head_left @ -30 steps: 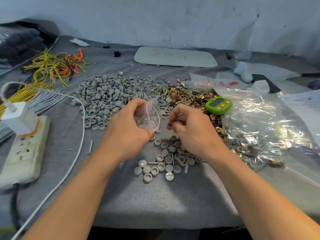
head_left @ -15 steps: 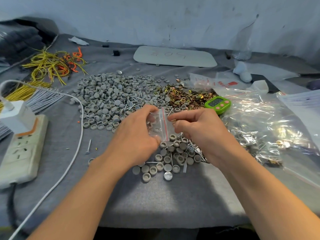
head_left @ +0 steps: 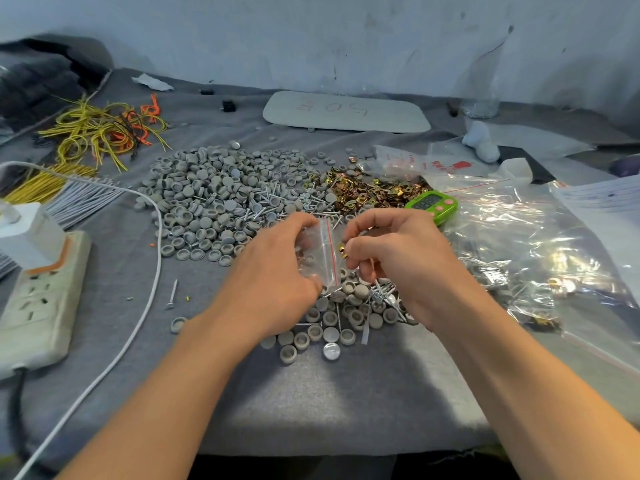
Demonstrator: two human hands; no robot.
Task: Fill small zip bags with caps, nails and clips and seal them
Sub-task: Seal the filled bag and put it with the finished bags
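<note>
My left hand (head_left: 273,271) grips a small clear zip bag (head_left: 320,254) with a red strip along its mouth, held upright over the table's middle. My right hand (head_left: 394,261) pinches a gold metal clip (head_left: 341,248) right at the bag's mouth. A big heap of grey caps (head_left: 211,195) lies behind, with nails (head_left: 277,206) mixed into its right side. Gold clips (head_left: 363,188) are piled further right. A smaller cluster of caps and nails (head_left: 343,317) sits under my hands.
A white power strip (head_left: 38,303) with a charger and a white cable (head_left: 152,271) lies at the left. Yellow and orange wire ties (head_left: 100,133) sit far left. A green timer (head_left: 433,202) and large clear plastic bags (head_left: 526,251) of parts fill the right. A white board (head_left: 346,112) lies behind.
Both hands dropped lower over the near cluster of caps. My right hand brought a gold clip to the bag's mouth, and the bag turned more upright.
</note>
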